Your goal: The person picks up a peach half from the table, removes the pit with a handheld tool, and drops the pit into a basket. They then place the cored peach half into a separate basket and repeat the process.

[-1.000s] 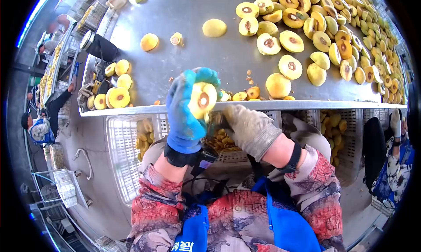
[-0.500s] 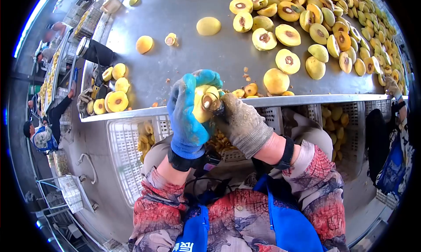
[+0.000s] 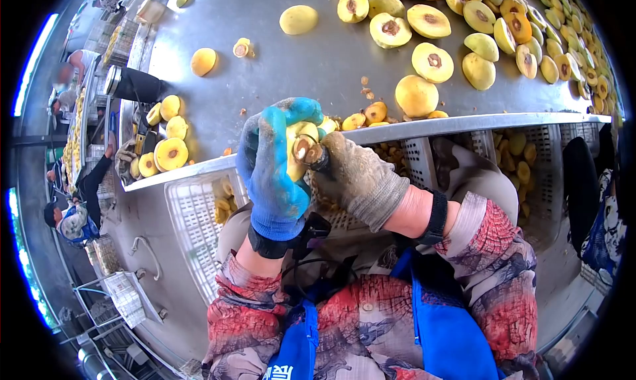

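Note:
My left hand (image 3: pixel 273 171), in a blue and teal glove, is closed around a yellow peach half (image 3: pixel 292 163) with its cut face turned to the right. My right hand (image 3: pixel 361 175), in a stained beige glove, grips a pitting tool (image 3: pixel 318 159); its dark end and a thin curved metal loop show at the brown pit (image 3: pixel 303 147). The tool touches the pit area, and my right fingers hide most of its handle. Both hands meet just over the front edge of the metal table.
Many peach halves (image 3: pixel 432 63) cover the metal table (image 3: pixel 265 82) at the right. More halves (image 3: pixel 171 153) lie at its left corner near a black cylinder (image 3: pixel 136 83). Below the table edge (image 3: pixel 464 123) stand white crates (image 3: pixel 189 237) with peach pieces. Other people work at the far left.
The whole view has shifted slightly, with the table's things moving left and up. My hands stay together at the peach half, and the tool remains at its pit.

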Tool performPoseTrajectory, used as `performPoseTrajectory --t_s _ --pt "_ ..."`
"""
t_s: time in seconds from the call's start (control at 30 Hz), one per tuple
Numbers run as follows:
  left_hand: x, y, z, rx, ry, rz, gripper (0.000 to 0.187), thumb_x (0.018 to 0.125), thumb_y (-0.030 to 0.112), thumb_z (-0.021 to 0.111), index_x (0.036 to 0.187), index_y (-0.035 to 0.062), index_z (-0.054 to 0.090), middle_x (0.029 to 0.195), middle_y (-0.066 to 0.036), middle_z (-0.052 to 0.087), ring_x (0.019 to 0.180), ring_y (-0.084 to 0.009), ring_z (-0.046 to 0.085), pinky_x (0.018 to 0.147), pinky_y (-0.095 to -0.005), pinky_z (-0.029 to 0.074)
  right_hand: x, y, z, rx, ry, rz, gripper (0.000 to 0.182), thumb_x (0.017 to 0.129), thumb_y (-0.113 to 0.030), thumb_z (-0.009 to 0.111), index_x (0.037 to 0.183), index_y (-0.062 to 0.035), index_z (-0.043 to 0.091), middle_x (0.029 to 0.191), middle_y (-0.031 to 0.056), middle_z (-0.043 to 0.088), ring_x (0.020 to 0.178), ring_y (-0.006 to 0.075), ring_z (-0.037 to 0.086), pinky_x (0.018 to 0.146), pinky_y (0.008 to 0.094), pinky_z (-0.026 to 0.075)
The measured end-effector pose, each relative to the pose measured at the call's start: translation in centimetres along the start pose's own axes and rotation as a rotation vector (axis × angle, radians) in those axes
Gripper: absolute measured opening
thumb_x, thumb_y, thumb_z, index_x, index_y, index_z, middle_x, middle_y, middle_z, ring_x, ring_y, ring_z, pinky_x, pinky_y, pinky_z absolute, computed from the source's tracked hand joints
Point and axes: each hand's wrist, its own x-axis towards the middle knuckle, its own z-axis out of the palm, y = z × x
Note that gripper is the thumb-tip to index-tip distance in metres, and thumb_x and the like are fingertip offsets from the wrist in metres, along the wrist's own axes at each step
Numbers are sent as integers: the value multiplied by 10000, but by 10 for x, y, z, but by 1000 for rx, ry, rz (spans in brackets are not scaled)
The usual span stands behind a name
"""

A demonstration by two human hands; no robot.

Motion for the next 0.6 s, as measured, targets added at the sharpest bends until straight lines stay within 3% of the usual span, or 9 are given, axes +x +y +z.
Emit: performPoseTrajectory --t_s 0.07,0.2,0.3,0.4,0.5,0.6 --pt "-2 9 5 -418 68 -261 277 987 228 469 1020 -26 574 995 -124 630 862 -170 611 759 -308 530 1 0 1 13 -5 38 391 799 -242 656 1081 -54 462 868 188 626 800 406 615 671 455 509" --pt "-3 7 4 -339 20 -250 296 986 241 467 1034 -35 562 1009 -135 625 868 -191 617 769 -323 532 1 -1 9 46 16 127 402 784 -243 677 1084 -70 472 840 167 645 779 374 642 663 431 526" --pt "3 5 3 -407 -53 -252 316 972 255 494 1071 -39 556 1049 -144 616 902 -204 613 804 -350 523 4 -18 -8 166 -136 351 427 763 -253 704 1085 -77 486 835 149 656 793 321 665 679 397 535" --pt "6 6 4 -580 -85 -193 358 948 266 530 1139 -37 547 1099 -149 598 959 -224 601 863 -390 505 2 -20 -12 233 1 208 443 742 -259 722 1079 -76 498 832 135 661 800 286 674 683 377 537" --pt "3 7 16 -469 3 -156 348 946 254 529 1145 -31 548 1102 -155 598 953 -233 605 858 -389 508 3 -21 -11 257 -16 271 438 746 -251 711 1094 -89 501 835 131 659 795 295 672 684 378 539" --pt "2 3 8 -505 -77 -267 290 945 211 533 1103 -30 569 1030 -149 622 872 -221 617 809 -362 510 0 -17 -5 91 -34 283 451 751 -263 711 1112 -93 502 842 126 657 793 293 672 685 376 540"
